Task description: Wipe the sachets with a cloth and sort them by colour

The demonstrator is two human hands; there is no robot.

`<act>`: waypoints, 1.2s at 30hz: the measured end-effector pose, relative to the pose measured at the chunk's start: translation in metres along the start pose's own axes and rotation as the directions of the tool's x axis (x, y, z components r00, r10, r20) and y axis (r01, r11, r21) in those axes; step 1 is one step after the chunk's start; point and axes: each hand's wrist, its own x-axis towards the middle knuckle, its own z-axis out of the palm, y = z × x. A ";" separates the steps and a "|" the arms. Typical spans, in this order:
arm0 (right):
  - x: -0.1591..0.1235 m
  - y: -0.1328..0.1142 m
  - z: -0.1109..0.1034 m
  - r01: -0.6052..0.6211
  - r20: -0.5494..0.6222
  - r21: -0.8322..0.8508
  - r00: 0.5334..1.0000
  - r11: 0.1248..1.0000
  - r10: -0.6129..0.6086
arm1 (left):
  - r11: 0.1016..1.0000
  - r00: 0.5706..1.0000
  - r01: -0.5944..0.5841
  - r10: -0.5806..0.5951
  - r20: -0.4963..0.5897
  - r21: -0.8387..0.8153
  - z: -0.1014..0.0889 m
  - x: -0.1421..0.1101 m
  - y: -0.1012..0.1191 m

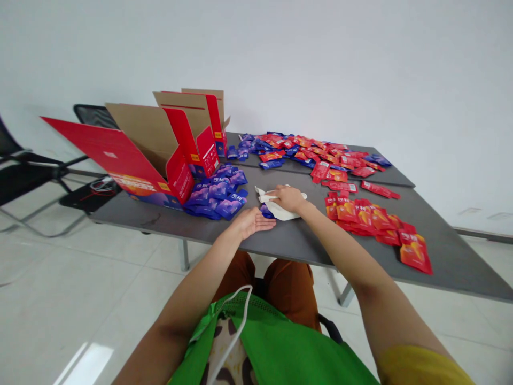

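Note:
My right hand (286,198) grips a crumpled white cloth (285,213) and presses it down near the table's front edge. Under the cloth's left side a blue-purple pouch (266,212) peeks out, mostly hidden. My left hand (251,222) lies at that pouch's near edge with its fingers stretched out together; the thumb is hard to make out. To the left is a heap of purple pouches (218,192), printed with white characters. Right of the cloth, red-orange pouches (364,216) lie overlapped in a row.
Open red cardboard boxes (180,179) with raised flaps line the grey table's (160,219) left side. A mixed pile of red and blue pouches (308,149) covers the back. Black chairs (28,166) stand at the left, and a white wall (320,64) rises behind.

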 end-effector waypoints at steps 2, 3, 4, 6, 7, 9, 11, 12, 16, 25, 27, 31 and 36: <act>0.008 0.007 -0.003 -0.099 0.007 -0.031 0.995 0.995 0.099 | 0.999 1.000 0.029 -0.029 0.004 -0.023 0.003 -0.003 0.003; 0.010 0.010 -0.004 -0.130 0.001 -0.039 0.992 0.991 0.130 | 0.999 0.999 0.037 -0.037 -0.005 -0.036 0.004 -0.005 0.004; 0.010 0.013 -0.003 -0.140 -0.010 -0.042 0.990 0.989 0.140 | 0.998 0.999 0.039 -0.040 -0.019 -0.048 0.005 -0.006 0.005; 0.007 0.015 -0.001 -0.107 -0.034 -0.029 0.994 0.994 0.106 | 0.997 0.998 0.039 -0.042 -0.050 -0.061 0.006 -0.006 0.005; 0.003 0.014 0.000 -0.070 -0.046 -0.017 0.997 0.997 0.070 | 0.997 0.997 0.038 -0.042 -0.065 -0.065 0.006 -0.005 0.004; -0.007 0.006 0.002 0.031 -0.074 0.013 0.997 0.999 -0.030 | 0.997 0.995 0.036 -0.043 -0.094 -0.070 0.005 -0.001 0.003; -0.019 -0.008 0.001 0.147 -0.103 0.050 0.985 0.988 -0.141 | 0.996 0.992 0.020 -0.030 -0.122 -0.087 0.005 0.001 0.002; -0.026 -0.016 -0.001 0.202 -0.112 0.069 0.975 0.977 -0.193 | 0.995 0.991 0.005 -0.019 -0.136 -0.102 0.005 0.002 0.002; -0.050 -0.038 -0.014 0.319 -0.096 0.135 0.947 0.938 -0.308 | 0.986 0.988 -0.028 0.002 -0.155 -0.164 0.005 0.002 0.003; -0.079 -0.028 -0.009 0.339 -0.139 0.136 0.937 0.931 -0.320 | 0.976 0.929 -0.220 0.213 -0.303 0.012 0.007 -0.007 -0.005; -0.082 -0.031 -0.002 0.326 -0.182 0.109 0.935 0.939 -0.303 | 0.948 0.863 -0.309 0.314 -0.395 0.078 0.002 -0.016 0.001; -0.085 -0.034 0.007 0.305 -0.199 0.116 0.940 0.945 -0.279 | 0.859 0.712 -0.483 0.498 -0.495 0.168 -0.019 -0.035 0.033; -0.088 -0.031 0.009 0.261 -0.199 0.153 0.953 0.953 -0.229 | 0.857 0.584 -0.463 0.488 -0.649 0.227 -0.060 -0.040 0.078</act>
